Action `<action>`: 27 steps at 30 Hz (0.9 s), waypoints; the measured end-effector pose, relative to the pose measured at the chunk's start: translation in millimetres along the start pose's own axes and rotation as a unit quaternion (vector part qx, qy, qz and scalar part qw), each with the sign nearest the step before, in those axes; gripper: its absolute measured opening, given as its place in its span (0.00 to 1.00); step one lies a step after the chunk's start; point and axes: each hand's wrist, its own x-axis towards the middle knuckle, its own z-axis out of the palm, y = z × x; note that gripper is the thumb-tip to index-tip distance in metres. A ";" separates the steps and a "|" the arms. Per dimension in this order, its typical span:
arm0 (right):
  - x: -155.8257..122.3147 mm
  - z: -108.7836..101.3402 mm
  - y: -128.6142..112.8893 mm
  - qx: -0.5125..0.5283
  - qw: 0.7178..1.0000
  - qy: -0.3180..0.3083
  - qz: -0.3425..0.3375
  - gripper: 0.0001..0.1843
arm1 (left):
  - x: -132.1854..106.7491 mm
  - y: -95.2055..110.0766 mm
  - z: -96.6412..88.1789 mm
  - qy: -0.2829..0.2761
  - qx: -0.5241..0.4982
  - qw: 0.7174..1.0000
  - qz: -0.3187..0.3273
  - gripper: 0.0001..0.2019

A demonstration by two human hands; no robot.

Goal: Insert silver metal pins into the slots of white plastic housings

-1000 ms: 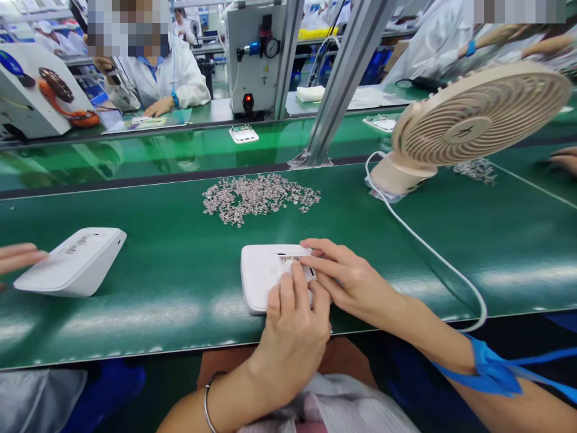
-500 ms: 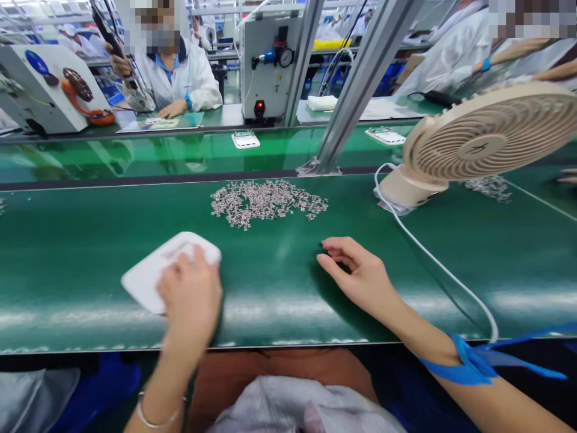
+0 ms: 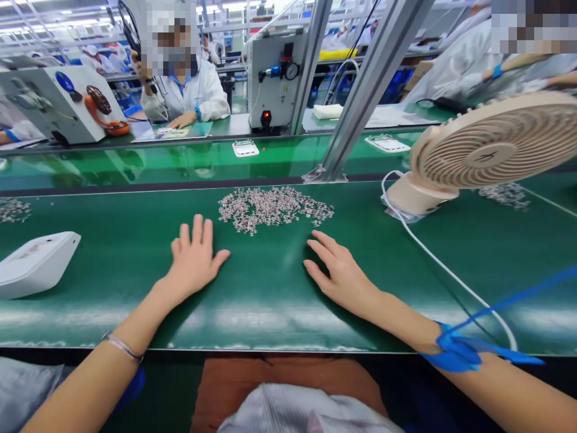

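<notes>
A heap of small silvery metal parts point(image 3: 274, 207) lies spread on the green work surface point(image 3: 265, 288). To the left of the heap is my left hand point(image 3: 193, 258), palm down with its fingers spread, holding nothing. My right hand point(image 3: 336, 267) is just below the heap's right end, fingers apart and slightly curved, also without anything in it. Off at the left edge of the view sits a white plastic housing point(image 3: 38, 264), apart from both hands and partly cut off by the frame.
A beige fan point(image 3: 487, 156) with a white cable point(image 3: 451, 276) stands at the right. Behind a dark rail runs a green conveyor belt point(image 3: 180, 165) carrying white housings point(image 3: 246, 149). A metal post point(image 3: 360, 90) rises behind the heap. Across the belt sits a co-worker point(image 3: 202, 90).
The white housing has gone from under my left hand to the far left. My left hand has let go of it and spread its fingers. My right hand has moved slightly toward the heap.
</notes>
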 end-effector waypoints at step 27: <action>57.5 25.1 31.7 -0.011 0.993 0.063 0.095 0.11 | 68.4 91.7 2.4 0.117 -0.084 0.979 0.146 0.22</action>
